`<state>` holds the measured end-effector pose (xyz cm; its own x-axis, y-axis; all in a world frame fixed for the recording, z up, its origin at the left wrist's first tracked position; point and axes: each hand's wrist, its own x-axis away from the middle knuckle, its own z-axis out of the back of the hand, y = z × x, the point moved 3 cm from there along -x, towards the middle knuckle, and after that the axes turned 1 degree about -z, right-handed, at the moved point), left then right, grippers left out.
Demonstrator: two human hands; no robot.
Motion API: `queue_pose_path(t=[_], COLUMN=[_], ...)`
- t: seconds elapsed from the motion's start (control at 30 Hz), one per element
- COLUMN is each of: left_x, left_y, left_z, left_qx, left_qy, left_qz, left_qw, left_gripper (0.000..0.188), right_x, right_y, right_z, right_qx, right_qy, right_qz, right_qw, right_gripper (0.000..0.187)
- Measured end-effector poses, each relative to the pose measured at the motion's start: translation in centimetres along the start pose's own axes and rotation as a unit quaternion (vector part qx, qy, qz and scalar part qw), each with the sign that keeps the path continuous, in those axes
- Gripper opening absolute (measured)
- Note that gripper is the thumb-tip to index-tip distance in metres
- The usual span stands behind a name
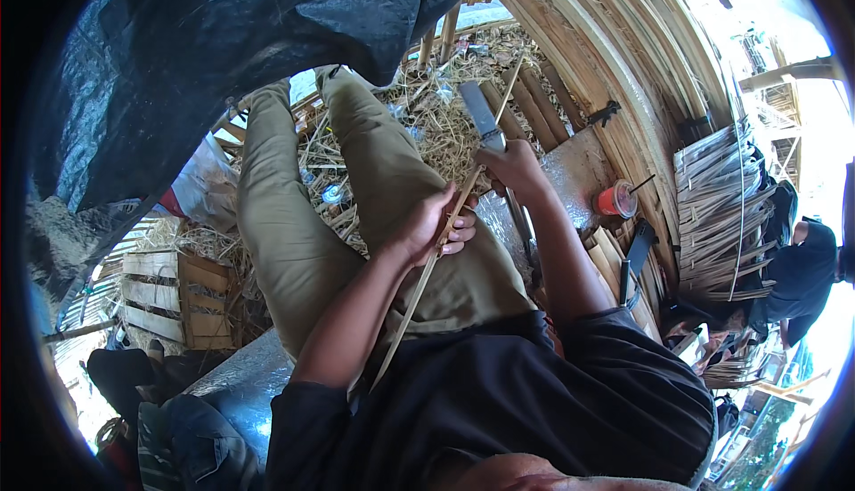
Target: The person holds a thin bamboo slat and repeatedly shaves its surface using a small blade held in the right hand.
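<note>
A long, thin bamboo strip point(413, 300) runs slantwise from beside my waist up past both hands. My left hand point(436, 226) is closed around it above my thigh, fingers wrapped over it. Farther along, my right hand point(515, 169) grips the handle of a broad-bladed knife point(479, 110), its grey blade pointing away from me. The blade lies close beside the strip; whether its edge touches the strip I cannot tell. Most of the knife's handle is hidden in my fist.
Long split bamboo pieces point(614, 55) are stacked to the right, near a red lidded cup point(616, 199). Shavings point(427, 104) litter the ground around my legs. A dark tarp point(240, 37) hangs at upper left above a slatted wooden crate point(178, 297). Someone in dark clothes point(800, 268) is at far right.
</note>
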<state>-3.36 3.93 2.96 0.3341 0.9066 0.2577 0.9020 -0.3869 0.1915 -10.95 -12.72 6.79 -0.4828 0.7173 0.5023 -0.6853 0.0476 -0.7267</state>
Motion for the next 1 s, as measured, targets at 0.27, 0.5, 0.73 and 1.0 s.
queue_pose_path(t=[0.27,0.5,0.73,1.0], left_x=[-0.1,0.1,0.6,0.7], left_y=[-0.1,-0.8,-0.5,-0.2], left_z=[0.3,-0.5,-1.4,-1.3], left_qx=[-0.071,-0.091,-0.180,-0.165], left_qy=[-0.095,-0.044,0.087,0.075], left_qz=[0.030,-0.013,-0.068,-0.069], left_qw=[0.992,0.995,0.977,0.981], left_gripper=[0.059,0.038,0.035,0.037], right_x=[-2.0,-4.3,-1.4,4.4], right_y=[-2.1,-1.3,0.5,0.9], right_z=[6.2,10.0,9.6,5.2], right_qx=[-0.061,0.033,0.230,0.194], right_qy=[0.156,0.169,0.175,0.015], right_qz=[0.042,0.065,0.074,0.080], right_qw=[0.985,0.983,0.954,0.978], right_gripper=[0.023,0.038,0.060,0.051])
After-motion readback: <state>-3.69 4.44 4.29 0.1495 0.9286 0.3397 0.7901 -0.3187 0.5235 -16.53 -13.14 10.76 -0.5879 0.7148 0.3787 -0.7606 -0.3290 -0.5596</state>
